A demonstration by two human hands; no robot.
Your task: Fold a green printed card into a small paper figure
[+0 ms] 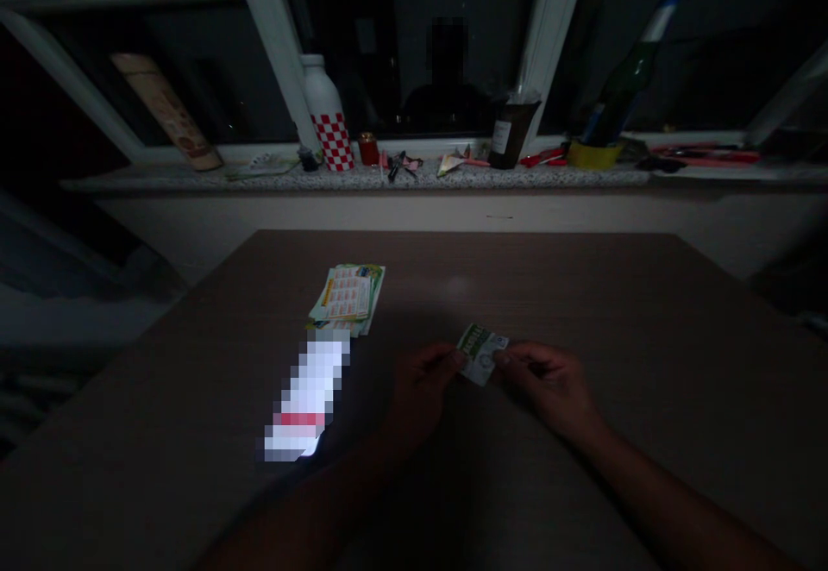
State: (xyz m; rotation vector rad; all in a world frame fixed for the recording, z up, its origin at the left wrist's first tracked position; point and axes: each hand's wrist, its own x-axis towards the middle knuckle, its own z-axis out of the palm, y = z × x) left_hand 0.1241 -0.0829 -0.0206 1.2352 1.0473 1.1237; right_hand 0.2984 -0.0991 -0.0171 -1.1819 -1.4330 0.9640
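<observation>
Between both hands is a small green and white printed card (479,355), held above the table. My left hand (423,381) pinches its left edge between thumb and fingers. On the opposite edge, my right hand (547,379) grips it the same way, thumb on top. The print on the card is too dim to read. To the left of my left hand lies a stack of printed cards or tickets (342,295) with green borders and rows of orange print. Just below the stack, a bright phone-like screen (307,394) lies on the table, its content blurred out.
The brown table (582,295) reaches to the wall under a window. Along the granite sill (414,178) stand a red-checked white bottle (331,122), a tan cylinder (168,114), a dark labelled cup (508,135), a tilted green bottle (630,71) and several small items. The room is dark.
</observation>
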